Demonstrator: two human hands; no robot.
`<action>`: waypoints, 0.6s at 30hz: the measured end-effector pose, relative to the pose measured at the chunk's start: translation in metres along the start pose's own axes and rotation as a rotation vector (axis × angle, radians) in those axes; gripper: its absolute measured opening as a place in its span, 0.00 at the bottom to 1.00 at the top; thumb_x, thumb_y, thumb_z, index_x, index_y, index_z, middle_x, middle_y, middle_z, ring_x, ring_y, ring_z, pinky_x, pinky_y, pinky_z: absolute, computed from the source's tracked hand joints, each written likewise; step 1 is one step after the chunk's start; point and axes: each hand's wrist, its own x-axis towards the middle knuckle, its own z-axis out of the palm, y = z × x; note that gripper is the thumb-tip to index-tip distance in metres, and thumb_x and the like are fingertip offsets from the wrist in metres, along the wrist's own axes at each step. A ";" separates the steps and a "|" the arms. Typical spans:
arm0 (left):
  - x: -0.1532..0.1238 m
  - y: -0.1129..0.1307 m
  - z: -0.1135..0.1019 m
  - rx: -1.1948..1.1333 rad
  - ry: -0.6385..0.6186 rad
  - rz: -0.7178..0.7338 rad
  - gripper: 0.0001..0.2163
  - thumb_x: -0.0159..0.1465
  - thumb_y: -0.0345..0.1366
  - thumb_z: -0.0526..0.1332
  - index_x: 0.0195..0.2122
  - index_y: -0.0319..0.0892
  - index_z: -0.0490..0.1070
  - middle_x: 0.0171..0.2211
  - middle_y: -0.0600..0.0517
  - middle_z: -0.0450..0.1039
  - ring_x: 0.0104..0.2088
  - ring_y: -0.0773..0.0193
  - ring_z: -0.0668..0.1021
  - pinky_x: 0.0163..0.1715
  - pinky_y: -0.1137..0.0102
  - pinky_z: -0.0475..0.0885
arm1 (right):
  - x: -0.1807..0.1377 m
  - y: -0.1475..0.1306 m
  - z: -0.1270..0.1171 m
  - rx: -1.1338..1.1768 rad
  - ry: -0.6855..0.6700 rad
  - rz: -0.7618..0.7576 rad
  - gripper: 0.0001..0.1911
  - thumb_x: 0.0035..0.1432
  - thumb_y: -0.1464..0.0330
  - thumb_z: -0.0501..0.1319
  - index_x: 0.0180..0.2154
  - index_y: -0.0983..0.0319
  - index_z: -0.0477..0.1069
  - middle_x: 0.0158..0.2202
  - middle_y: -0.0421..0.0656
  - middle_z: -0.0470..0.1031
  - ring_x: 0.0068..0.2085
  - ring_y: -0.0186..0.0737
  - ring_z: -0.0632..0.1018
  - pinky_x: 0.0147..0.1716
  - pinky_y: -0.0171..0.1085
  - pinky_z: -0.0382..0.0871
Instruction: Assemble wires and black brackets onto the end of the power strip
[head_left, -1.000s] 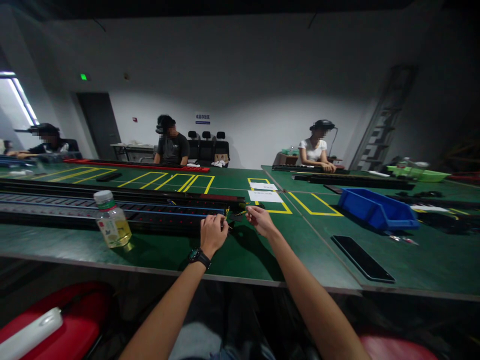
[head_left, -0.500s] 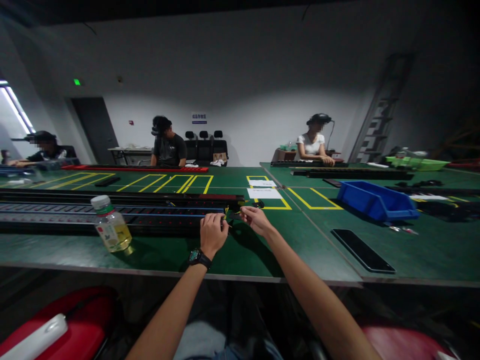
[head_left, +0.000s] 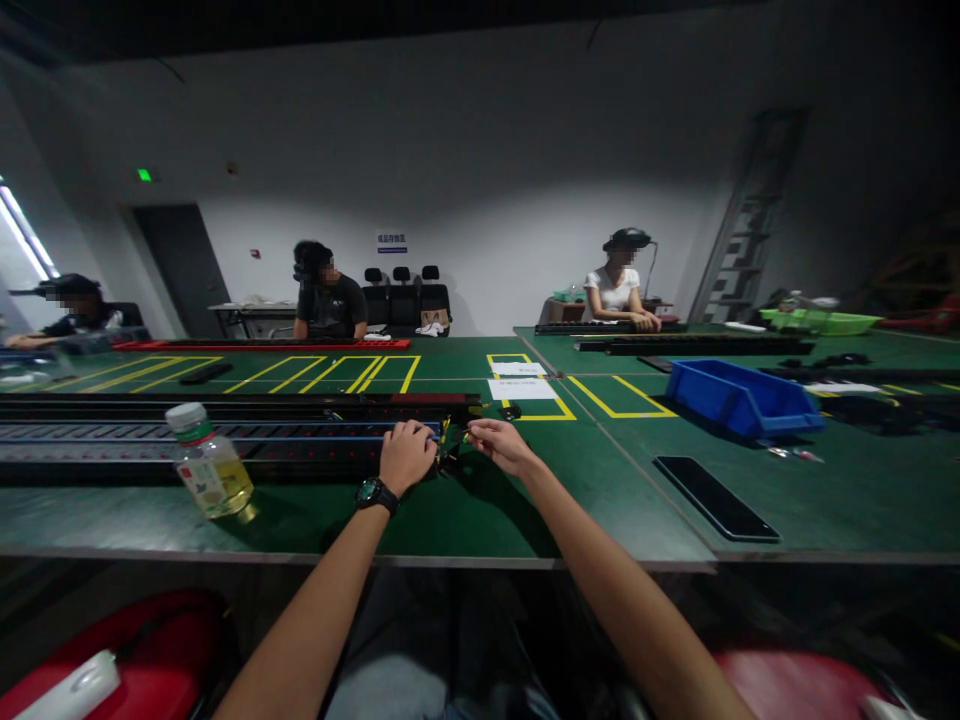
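A long black rail (head_left: 300,462) with blue strips and rows of small red marks lies across the left half of the green table. My left hand (head_left: 407,455), with a black watch on its wrist, is curled over the rail's right end. Thin yellow and black wires (head_left: 446,440) stick out from that end, between my hands. Just to the right, my right hand (head_left: 501,445) pinches a thin wire between thumb and fingertips. The wire's tip is too small to make out.
A drink bottle (head_left: 212,470) stands before the rail. Right of my hands are a black phone (head_left: 716,500), a blue bin (head_left: 739,400) and white paper sheets (head_left: 521,388). Several co-workers sit across the table, with more black rails (head_left: 690,346) at the far side.
My left hand has slid a little left along the rail and flattened, uncovering more wires at the end. My right hand stays pinched close by. The whole view has shifted slightly.
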 end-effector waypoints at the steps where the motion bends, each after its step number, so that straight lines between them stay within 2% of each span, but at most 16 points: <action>1: -0.001 0.000 0.001 0.011 0.000 0.009 0.14 0.70 0.38 0.55 0.48 0.46 0.80 0.53 0.44 0.77 0.55 0.49 0.74 0.53 0.55 0.68 | 0.000 0.000 0.000 0.005 -0.004 0.004 0.14 0.46 0.74 0.79 0.36 0.65 0.81 0.28 0.44 0.81 0.29 0.33 0.80 0.28 0.29 0.72; 7: -0.003 0.000 0.004 0.061 0.016 0.067 0.15 0.71 0.38 0.53 0.49 0.44 0.80 0.55 0.42 0.76 0.56 0.47 0.73 0.53 0.54 0.67 | 0.000 0.001 0.001 0.005 0.013 0.006 0.13 0.47 0.75 0.79 0.36 0.64 0.81 0.28 0.43 0.81 0.29 0.34 0.80 0.27 0.29 0.73; 18: -0.013 0.003 -0.002 0.054 -0.004 0.060 0.15 0.71 0.38 0.54 0.49 0.44 0.80 0.55 0.42 0.76 0.56 0.47 0.73 0.53 0.55 0.66 | 0.001 0.004 0.003 0.005 0.007 -0.026 0.16 0.44 0.74 0.80 0.38 0.65 0.81 0.31 0.43 0.81 0.32 0.35 0.81 0.32 0.32 0.75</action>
